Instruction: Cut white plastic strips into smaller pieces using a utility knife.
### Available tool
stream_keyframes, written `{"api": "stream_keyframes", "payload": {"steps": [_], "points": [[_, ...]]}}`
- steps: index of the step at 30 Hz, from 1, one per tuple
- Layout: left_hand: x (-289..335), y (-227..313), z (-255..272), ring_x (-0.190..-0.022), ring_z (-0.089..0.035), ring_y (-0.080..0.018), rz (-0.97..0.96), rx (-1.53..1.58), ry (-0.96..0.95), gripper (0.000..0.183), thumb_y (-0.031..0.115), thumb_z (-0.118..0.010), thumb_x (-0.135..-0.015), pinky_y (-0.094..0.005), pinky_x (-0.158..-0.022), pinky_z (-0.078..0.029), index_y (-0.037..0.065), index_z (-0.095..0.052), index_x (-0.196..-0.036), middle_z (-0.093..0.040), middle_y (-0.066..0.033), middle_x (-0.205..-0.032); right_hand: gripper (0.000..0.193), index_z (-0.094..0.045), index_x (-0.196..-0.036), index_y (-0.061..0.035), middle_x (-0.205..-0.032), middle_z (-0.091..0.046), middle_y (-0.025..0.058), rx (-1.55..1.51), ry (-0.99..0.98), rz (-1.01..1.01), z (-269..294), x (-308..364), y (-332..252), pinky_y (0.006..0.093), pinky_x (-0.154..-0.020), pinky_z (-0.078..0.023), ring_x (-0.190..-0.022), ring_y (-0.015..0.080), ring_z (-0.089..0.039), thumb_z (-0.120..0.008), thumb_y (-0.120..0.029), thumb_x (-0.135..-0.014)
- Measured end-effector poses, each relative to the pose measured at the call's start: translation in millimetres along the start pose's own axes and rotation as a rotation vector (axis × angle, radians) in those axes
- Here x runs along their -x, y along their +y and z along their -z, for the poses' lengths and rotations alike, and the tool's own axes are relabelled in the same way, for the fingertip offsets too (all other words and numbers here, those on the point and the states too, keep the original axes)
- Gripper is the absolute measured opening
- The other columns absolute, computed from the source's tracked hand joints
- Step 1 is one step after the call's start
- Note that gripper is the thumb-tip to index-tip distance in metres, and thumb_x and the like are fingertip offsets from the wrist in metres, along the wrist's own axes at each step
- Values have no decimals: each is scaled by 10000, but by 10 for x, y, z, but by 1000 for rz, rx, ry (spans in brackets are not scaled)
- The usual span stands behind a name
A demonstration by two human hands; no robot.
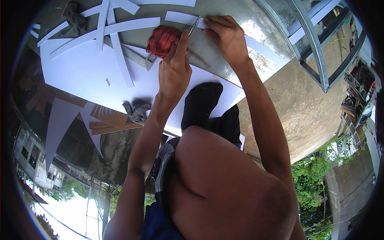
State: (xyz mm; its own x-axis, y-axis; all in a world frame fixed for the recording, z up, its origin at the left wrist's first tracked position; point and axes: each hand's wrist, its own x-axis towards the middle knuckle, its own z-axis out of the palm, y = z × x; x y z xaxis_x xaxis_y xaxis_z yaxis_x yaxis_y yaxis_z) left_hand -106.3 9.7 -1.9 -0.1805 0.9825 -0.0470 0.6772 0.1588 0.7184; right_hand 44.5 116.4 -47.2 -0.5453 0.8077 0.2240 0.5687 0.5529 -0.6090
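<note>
Your left hand (174, 70) has its fingers curled shut around a thin metal blade-like tool (193, 27), whose tip sits at the edge of a white strip (182, 17) lying at 12 o'clock from that hand. Your right hand (226, 36) presses down with its fingers bent and fairly close together, fingertips pinning the same white strip just at 3 o'clock from the tool; it grips nothing, only holds the strip flat. A red glove (162, 39) lies touching your left hand at its 10 o'clock side. Judging by what lies around, the cutting looks well advanced: several long white strips (116, 44) are already cut and scattered crosswise at 9 to 10 o'clock, and pointed white offcuts (60, 120) lie at 8 o'clock. A large white sheet (84, 72) under your hands is uncut over much of its area, so more seems left. A grey rag (137, 110) rests on the sheet at 7 o'clock.
</note>
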Motion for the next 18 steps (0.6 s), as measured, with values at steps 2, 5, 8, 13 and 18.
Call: {"api": "stream_keyframes", "payload": {"steps": [2,5,8,13,18], "points": [[-4,6,26,-781,-667,-425,12,-41,-48,566,-138,-525,-789,-484,-653,-555,-17,-500,-1341,-650,-273,-972,214,-716,-982,-29,-1078,-686,110,-30,-21,-19,-5,3,-6,386,-896,-522,-1017,303,-614,-702,-50,-770],[33,10,18,-722,-666,-415,-39,-118,-54,613,-125,-545,-757,-471,-619,-563,-32,-473,-1359,-648,-261,-955,216,-713,-987,-30,-1074,-687,102,-15,-30,-10,-8,-3,-12,383,-897,-522,-1023,298,-614,-700,-56,-774],[56,95,43,-671,-664,-396,-5,-219,-115,668,-109,-565,-738,-448,-574,-564,-31,-434,-1388,-646,-248,-949,209,-707,-978,-30,-1056,-686,101,-7,-36,8,-9,-2,12,382,-893,-523,-1021,294,-613,-702,-58,-770],[151,129,111,-660,-666,-371,46,-224,-165,702,-112,-572,-729,-433,-559,-557,-24,-409,-1406,-643,-238,-938,212,-710,-963,-27,-1041,-693,100,17,-59,11,32,-30,19,376,-860,-537,-986,286,-633,-734,-80,-760],[325,51,181,-694,-666,-386,42,-166,-166,739,-153,-545,-736,-443,-565,-546,-2,-387,-1442,-641,-227,-910,218,-723,-956,-29,-1049,-702,101,37,-37,27,9,-31,25,363,-840,-550,-967,278,-653,-764,-97,-753]]}}
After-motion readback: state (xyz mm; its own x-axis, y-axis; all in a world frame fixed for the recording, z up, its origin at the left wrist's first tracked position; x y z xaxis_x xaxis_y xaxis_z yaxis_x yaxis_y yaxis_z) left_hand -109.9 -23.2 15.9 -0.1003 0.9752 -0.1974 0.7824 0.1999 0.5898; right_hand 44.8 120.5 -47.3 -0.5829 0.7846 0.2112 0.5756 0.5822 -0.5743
